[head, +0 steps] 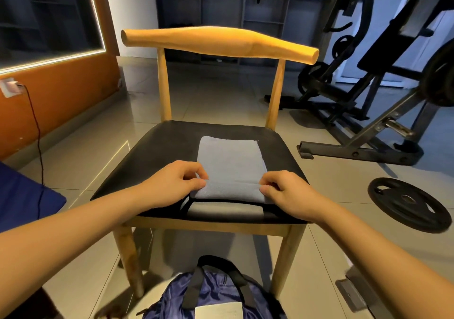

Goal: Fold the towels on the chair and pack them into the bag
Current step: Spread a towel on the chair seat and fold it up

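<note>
A light blue towel lies flat on the black seat of a wooden chair, folded into a narrow rectangle. My left hand pinches its near left corner. My right hand pinches its near right corner. The near edge is lifted into a low fold between the two hands. A dark strap and a grey strip show on the seat edge under the towel. A blue bag with black handles stands on the floor in front of the chair, something white at its mouth.
A black weight plate lies on the tiled floor to the right. Gym machine frames stand behind it. A blue cloth sits at the left, with a black cable running from a wall socket.
</note>
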### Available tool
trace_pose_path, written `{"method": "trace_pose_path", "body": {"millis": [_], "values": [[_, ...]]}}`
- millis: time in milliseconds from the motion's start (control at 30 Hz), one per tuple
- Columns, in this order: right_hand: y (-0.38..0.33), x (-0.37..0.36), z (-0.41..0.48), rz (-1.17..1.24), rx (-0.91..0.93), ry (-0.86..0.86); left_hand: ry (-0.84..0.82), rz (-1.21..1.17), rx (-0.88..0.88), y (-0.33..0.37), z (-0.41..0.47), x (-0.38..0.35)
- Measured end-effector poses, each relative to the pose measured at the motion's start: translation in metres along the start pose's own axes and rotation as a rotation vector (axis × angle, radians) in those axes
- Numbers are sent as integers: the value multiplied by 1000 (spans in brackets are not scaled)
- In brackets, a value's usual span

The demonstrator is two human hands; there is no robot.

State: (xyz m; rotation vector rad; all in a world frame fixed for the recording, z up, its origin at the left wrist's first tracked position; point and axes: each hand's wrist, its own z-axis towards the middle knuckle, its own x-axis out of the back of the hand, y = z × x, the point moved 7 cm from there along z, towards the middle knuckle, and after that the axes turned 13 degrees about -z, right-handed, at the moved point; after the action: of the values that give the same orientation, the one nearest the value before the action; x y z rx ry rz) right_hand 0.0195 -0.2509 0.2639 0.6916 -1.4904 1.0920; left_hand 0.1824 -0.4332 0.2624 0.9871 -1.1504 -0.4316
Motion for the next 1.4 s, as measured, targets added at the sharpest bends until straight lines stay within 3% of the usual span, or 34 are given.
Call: {"method": "trace_pose_path", "body": {"millis": [167, 300, 433, 500, 633, 733, 833, 900, 1000, 1100, 1167, 1300, 1400], "values": [[5, 13, 6, -111, -43, 268, 85, 95, 111, -2, 5, 2], [-18, 13, -3, -337, 190, 407, 201, 222, -107, 11, -1, 1], [-24, 8, -13, -422, 298, 337, 186, 448, -402, 24, -13, -6], [-22, 5, -12, -436, 290, 289, 141, 570, -467, 23, -18, -10], [-21, 9, -6, -337, 249, 244, 114, 617, -394, 14, -16, -9], [-15, 12, 0, -226, 172, 101, 92, 466, -304, 14, -11, -3], [-8, 8, 3, 26, 51, -46, -15, 270, -94, 2, -3, -3], [-6, 4, 7, 47, -5, -37, -40, 178, 35, -8, 1, -3], [-2, 8, 14, -88, -71, 160, 65, 28, 122, -15, 8, 3], [-13, 15, 13, -270, -14, 353, 230, 32, 30, -11, 13, 12], [-22, 13, 10, -375, 80, 384, 258, 91, -94, -2, 11, 11], [-24, 13, 0, -444, 204, 283, 192, 346, -367, 14, 3, 5], [-20, 9, -1, -460, 232, 183, 106, 501, -396, 10, 2, 3]]}}
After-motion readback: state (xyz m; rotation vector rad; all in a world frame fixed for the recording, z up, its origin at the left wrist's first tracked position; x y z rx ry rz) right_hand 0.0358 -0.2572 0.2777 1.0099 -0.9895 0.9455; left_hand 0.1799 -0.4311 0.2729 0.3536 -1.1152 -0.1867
